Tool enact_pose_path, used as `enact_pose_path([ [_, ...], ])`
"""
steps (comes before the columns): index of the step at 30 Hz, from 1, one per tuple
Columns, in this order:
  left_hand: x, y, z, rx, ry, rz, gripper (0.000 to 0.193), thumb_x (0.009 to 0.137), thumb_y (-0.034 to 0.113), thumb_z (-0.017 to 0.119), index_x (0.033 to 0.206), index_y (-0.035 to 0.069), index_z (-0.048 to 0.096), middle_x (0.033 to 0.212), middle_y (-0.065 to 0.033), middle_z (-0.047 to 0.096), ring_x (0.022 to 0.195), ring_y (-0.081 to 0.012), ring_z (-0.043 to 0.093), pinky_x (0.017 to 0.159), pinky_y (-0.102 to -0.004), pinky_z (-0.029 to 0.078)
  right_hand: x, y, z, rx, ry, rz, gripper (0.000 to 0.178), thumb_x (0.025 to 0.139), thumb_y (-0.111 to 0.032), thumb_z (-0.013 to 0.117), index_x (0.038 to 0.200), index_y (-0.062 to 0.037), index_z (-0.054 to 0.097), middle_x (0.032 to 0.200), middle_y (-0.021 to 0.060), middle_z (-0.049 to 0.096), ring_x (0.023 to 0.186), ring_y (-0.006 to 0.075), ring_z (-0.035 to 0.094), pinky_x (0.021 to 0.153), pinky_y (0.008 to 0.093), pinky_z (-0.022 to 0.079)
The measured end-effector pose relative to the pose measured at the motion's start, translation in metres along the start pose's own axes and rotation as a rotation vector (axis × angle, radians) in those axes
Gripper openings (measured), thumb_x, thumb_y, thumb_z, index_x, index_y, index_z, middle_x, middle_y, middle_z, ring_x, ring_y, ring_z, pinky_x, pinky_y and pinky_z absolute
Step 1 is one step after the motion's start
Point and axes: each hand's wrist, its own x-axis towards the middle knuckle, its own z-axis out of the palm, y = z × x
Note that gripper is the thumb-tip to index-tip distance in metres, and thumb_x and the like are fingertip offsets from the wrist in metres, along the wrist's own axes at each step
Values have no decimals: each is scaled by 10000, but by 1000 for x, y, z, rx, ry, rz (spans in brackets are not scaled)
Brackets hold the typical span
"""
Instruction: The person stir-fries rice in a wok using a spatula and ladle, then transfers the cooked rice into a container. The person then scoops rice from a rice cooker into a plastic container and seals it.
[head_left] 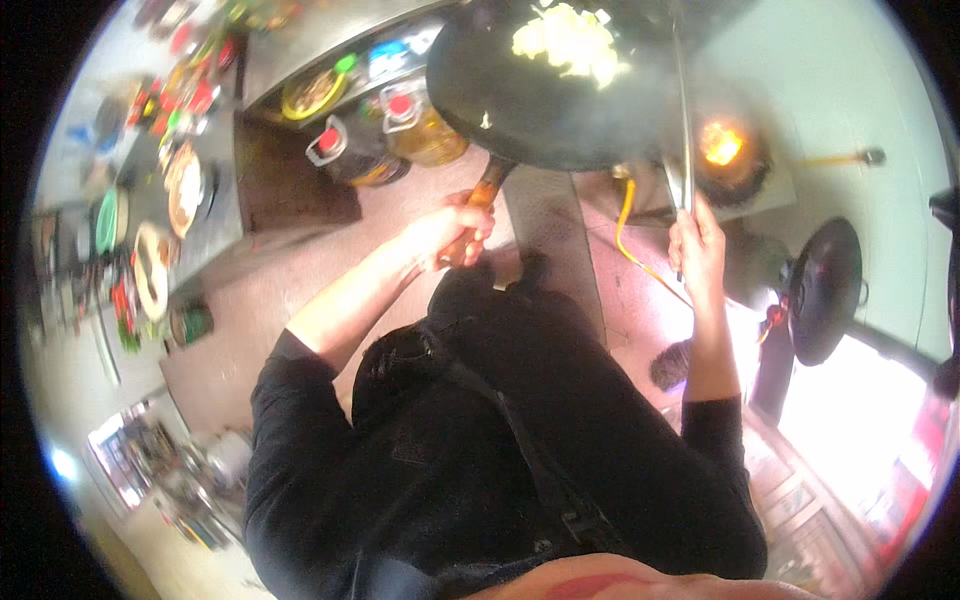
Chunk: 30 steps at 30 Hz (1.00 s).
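Observation:
My left hand (455, 228) is wrapped round the wooden handle (487, 190) of a large black wok (560, 125). The wok is lifted away from the lit burner and tilted. Pale yellow-white chopped food (572, 42), its kind unclear, lies toward the wok's far side. In my right hand (697, 245) is a long metal-handled cooking utensil (684, 110), held upright along the wok's right edge. The utensil's far end is not clear, so I cannot tell whether it is a ladle or a spatula. Steam or smoke hangs over the wok's right side.
An orange flame (721, 143) burns in the stove to the right, with a yellow gas hose (625, 225) below it. Two big red-capped bottles, one dark (350, 155) and one of yellow oil (425, 125), stand left of the wok. A round black lid or pan (824, 290) stands at right.

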Motion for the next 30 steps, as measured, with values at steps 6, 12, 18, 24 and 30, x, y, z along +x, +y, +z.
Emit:
enact_pose_path([
  [6, -39, 24, -44, -196, 185, 110, 107, 800, 59, 574, 693, 58, 572, 592, -60, 550, 471, -171, 536, 439, -301, 459, 33, -30, 104, 12, -381, 61, 382, 1001, -135, 550, 1373, -61, 503, 651, -41, 459, 445, 37, 407, 382, 215, 336],
  [12, -186, -45, -117, -87, 362, 417, 199, 732, 55, 603, 916, 32, 533, 672, -58, 550, 467, -148, 542, 404, -278, 470, -36, -63, 208, 25, -531, -93, 444, 1022, -130, 494, 1457, -67, 433, 675, -13, 499, 459, 59, 426, 406, 213, 365],
  [18, -319, -138, -149, -339, 384, 469, 362, 781, 92, 604, 1108, 47, 455, 714, -33, 514, 468, -122, 519, 396, -269, 468, -88, -81, 287, 12, -747, -19, 465, 1017, -121, 501, 1466, -37, 409, 807, 35, 544, 511, 56, 465, 408, 203, 395],
  [24, -438, -201, -179, -557, 674, 422, 284, 805, 48, 598, 1054, 63, 463, 687, -29, 514, 450, -115, 500, 404, -258, 445, -168, -88, 420, -274, -983, 75, 459, 996, -147, 536, 1434, -36, 457, 742, -6, 524, 471, 40, 449, 389, 197, 391],
  [30, -473, -255, -207, -515, 1016, 505, 227, 800, 19, 564, 1004, 26, 463, 683, -38, 533, 431, -133, 496, 402, -282, 450, -213, -82, 526, -362, -1278, 27, 463, 989, -149, 525, 1428, -18, 458, 712, -12, 519, 468, 51, 457, 397, 210, 402],
])
